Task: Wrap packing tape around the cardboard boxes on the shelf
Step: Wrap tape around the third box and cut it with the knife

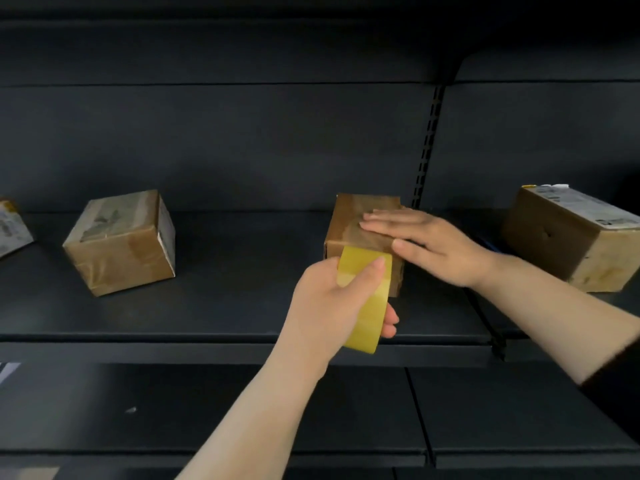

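A small brown cardboard box point(349, 216) stands on the dark shelf point(242, 306), near its middle. My right hand point(433, 244) lies flat on the box's top with straight fingers pointing left. My left hand point(332, 303) grips a yellow roll of packing tape point(370, 306) just in front of the box's near face, thumb over the roll's outer side. The roll's upper edge meets the box's front top edge.
Another taped cardboard box point(119, 242) sits to the left on the same shelf. A larger box point(571, 237) with a white label sits at the right. A box corner point(12, 225) shows at the far left edge. A slotted upright point(426, 147) stands behind.
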`<state>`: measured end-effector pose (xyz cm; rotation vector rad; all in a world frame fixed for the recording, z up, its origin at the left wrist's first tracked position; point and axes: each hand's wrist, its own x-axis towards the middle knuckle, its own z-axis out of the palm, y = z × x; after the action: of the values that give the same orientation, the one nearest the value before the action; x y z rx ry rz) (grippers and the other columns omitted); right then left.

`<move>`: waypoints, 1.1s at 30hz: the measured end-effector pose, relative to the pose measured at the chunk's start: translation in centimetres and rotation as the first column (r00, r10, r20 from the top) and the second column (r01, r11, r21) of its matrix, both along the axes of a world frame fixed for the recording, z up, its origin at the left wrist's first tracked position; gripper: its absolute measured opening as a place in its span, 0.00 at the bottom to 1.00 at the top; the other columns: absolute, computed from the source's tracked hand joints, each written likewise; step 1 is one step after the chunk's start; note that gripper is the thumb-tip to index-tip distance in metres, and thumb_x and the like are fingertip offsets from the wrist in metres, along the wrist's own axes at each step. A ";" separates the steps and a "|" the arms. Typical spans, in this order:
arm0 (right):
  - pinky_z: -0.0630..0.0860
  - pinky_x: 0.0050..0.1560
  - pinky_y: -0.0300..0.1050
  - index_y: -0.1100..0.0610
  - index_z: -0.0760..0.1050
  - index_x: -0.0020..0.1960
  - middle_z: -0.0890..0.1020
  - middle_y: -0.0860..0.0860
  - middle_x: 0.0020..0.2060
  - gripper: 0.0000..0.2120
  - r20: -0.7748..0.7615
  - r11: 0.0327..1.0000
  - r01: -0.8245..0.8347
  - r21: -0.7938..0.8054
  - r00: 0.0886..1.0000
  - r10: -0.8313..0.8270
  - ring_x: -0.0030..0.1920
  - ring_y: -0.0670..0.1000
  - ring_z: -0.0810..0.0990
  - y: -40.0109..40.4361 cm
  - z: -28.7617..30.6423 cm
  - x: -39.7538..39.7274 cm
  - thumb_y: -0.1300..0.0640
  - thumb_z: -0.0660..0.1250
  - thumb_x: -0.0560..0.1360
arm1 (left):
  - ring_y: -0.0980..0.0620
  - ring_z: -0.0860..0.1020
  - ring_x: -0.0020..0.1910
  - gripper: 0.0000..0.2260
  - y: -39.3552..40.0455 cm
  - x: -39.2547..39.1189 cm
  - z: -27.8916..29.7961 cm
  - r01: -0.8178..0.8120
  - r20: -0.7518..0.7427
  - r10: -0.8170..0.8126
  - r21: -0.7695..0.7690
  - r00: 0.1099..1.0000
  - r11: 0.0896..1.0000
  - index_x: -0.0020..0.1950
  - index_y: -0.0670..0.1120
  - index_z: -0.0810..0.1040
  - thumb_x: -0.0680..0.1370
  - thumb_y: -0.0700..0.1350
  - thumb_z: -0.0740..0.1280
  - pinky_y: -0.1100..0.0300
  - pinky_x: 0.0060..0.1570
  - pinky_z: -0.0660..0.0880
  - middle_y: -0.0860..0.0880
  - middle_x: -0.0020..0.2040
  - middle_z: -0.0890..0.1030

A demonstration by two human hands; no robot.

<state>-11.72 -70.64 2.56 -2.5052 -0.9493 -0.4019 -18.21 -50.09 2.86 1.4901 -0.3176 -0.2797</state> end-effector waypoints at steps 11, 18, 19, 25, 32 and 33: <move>0.52 0.72 0.56 0.45 0.45 0.74 0.54 0.45 0.74 0.58 0.097 0.915 0.119 -0.386 0.991 -0.088 0.74 0.46 0.49 0.9 0.0 -4.7 0.28 0.70 0.54 | 0.48 0.80 0.24 0.11 3.0 -3.1 1.2 0.088 -0.013 -0.088 -0.014 0.996 0.996 0.36 0.49 0.79 0.69 0.56 0.67 0.59 0.29 0.77 0.45 0.26 0.81; 0.65 0.58 0.58 0.57 0.62 0.65 0.67 0.55 0.64 0.47 0.531 0.959 0.150 -0.242 0.848 0.001 0.63 0.58 0.69 2.3 -2.5 -7.1 0.37 0.77 0.55 | 0.49 0.78 0.22 0.12 4.5 -5.0 1.6 0.184 -0.052 -0.185 -0.023 0.981 0.983 0.38 0.48 0.80 0.68 0.56 0.68 0.59 0.28 0.76 0.45 0.25 0.80; 0.66 0.56 0.57 0.57 0.62 0.64 0.68 0.55 0.64 0.47 0.542 0.959 0.150 -0.239 0.840 0.004 0.61 0.58 0.70 2.1 -2.3 -6.8 0.38 0.77 0.54 | 0.49 0.78 0.22 0.11 4.4 -4.8 1.7 0.180 -0.036 -0.181 -0.023 0.983 0.983 0.38 0.47 0.80 0.69 0.55 0.68 0.59 0.28 0.76 0.45 0.25 0.80; 0.72 0.52 0.58 0.56 0.65 0.64 0.78 0.55 0.58 0.49 0.365 0.979 0.175 -0.101 0.922 -0.128 0.51 0.58 0.77 1.3 0.8 -3.7 0.42 0.76 0.47 | 0.50 0.81 0.26 0.15 3.4 -2.4 3.6 0.160 0.048 -0.157 -0.062 0.986 0.985 0.47 0.41 0.78 0.68 0.51 0.71 0.59 0.30 0.78 0.46 0.28 0.82; 0.73 0.54 0.41 0.52 0.64 0.58 0.77 0.46 0.49 0.38 -0.045 0.906 0.094 0.413 0.996 -0.083 0.51 0.44 0.77 0.6 2.7 -0.5 0.45 0.76 0.53 | 0.49 0.81 0.27 0.16 2.8 -1.1 5.1 0.165 0.121 -0.154 -0.081 0.981 0.983 0.45 0.41 0.78 0.69 0.53 0.66 0.58 0.31 0.78 0.47 0.28 0.82; 0.73 0.54 0.42 0.53 0.65 0.58 0.76 0.46 0.49 0.37 -0.077 0.889 0.101 0.447 0.994 -0.074 0.51 0.44 0.76 0.7 2.6 0.0 0.46 0.76 0.53 | 0.49 0.81 0.27 0.17 2.7 -1.0 5.1 0.152 0.111 -0.142 -0.094 0.984 0.984 0.47 0.41 0.79 0.69 0.53 0.66 0.57 0.32 0.78 0.47 0.28 0.82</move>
<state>-11.74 -69.90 5.14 -2.1232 -0.6312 -0.5096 -19.21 -47.44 7.94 1.3849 -0.5195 -0.3003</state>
